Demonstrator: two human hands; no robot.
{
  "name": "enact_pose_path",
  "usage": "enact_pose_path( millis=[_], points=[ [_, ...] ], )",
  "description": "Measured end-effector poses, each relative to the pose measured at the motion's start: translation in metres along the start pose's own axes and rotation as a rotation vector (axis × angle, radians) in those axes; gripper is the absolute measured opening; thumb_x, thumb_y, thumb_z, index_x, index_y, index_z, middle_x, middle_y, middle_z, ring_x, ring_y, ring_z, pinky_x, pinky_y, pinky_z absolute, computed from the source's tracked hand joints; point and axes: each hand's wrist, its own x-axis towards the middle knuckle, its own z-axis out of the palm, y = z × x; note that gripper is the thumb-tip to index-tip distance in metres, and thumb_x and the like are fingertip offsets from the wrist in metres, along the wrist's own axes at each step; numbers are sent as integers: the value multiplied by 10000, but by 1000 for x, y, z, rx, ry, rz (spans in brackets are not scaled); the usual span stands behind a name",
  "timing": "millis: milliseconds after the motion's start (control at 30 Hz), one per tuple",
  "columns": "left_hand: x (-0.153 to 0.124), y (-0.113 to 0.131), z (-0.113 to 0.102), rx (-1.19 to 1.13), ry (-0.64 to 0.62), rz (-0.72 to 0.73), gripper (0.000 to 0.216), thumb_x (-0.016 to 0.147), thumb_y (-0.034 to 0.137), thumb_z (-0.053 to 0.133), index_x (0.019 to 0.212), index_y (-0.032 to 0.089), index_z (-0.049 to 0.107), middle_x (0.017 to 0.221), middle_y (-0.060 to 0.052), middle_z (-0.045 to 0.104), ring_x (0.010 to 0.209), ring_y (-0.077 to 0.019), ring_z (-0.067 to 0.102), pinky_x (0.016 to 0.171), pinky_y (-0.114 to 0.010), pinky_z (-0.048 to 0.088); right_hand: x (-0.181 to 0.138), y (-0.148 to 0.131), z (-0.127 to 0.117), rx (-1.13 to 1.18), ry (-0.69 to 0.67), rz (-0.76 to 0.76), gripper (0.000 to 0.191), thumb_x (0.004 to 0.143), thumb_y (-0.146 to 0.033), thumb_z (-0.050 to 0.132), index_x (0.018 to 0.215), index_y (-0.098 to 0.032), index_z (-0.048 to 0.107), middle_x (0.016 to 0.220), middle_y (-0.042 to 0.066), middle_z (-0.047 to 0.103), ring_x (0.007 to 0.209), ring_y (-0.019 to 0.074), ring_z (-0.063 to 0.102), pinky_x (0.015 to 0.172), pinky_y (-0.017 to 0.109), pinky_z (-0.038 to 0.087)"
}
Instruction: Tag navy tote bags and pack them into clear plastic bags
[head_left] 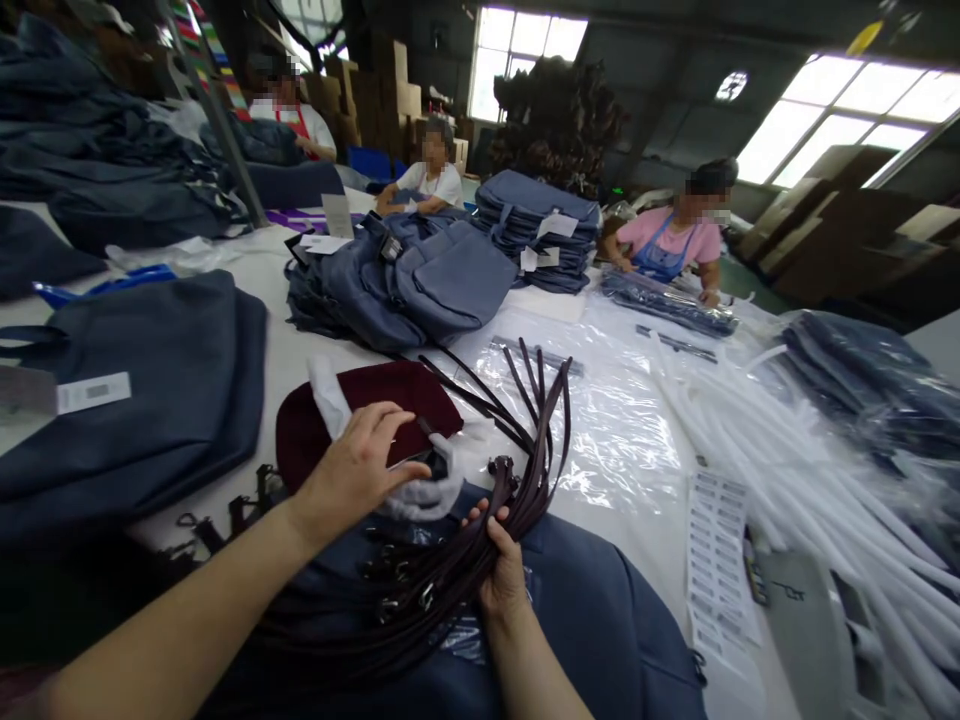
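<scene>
My right hand (502, 565) is closed around a bundle of dark brown straps (540, 470) with metal clips and buckles. The straps' free ends fan out beyond the fingers, and the rest droops toward me over a dark blue bag (600, 590). My left hand (364, 450) reaches over a maroon bag (382, 385), thumb and fingers spread apart with no grip visible. Close to its fingertips is a loop wrapped in white padding (442, 490), perhaps a handle. More metal clips (199, 530) lie left of my left forearm.
Dark blue bags (450, 280) are piled ahead, with another bag (150, 370) at left. Clear plastic sheets (615, 430) cover the table's middle. White foam tubes (780, 450) and a label sheet (716, 560) lie at right. A co-worker in a blue apron (664, 245) handles a wrapped bag.
</scene>
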Motion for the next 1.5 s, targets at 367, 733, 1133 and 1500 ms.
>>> enact_pose_path(
  millis=[367, 733, 1133, 1500],
  points=[
    [-14, 55, 67, -659, -722, -412, 682, 584, 439, 782, 1124, 150, 482, 1025, -106, 675, 947, -294, 632, 839, -375, 462, -39, -6, 29, -336, -49, -186, 269, 543, -235, 778, 704, -206, 565, 757, -10, 679, 741, 200, 644, 729, 331, 534],
    [-14, 34, 58, -1291, -1030, -434, 411, 526, 209, 806, 917, 155, 690, 808, -12, 679, 783, -210, 633, 736, -272, 476, -59, -22, 51, -515, -268, -143, 267, 548, -271, 832, 688, -196, 616, 856, 29, 692, 939, 252, 623, 909, 385, 478],
    [-35, 39, 40, -1587, -559, -811, 328, 656, 335, 818, 850, 137, 643, 725, -30, 662, 650, -152, 622, 655, -242, 483, -53, -15, 69, -473, -206, -94, 387, 629, -402, 822, 911, -206, 644, 1073, 58, 689, 1097, 272, 598, 989, 416, 455],
    [-41, 75, -24, -1659, -281, -507, 831, 489, 348, 908, 1233, 155, 592, 992, -103, 696, 1010, -306, 624, 780, -294, 483, -69, -37, 169, -1145, -683, -397, 299, 748, -404, 695, 600, -173, 575, 571, -12, 570, 577, 137, 530, 599, 265, 456]
  ],
)
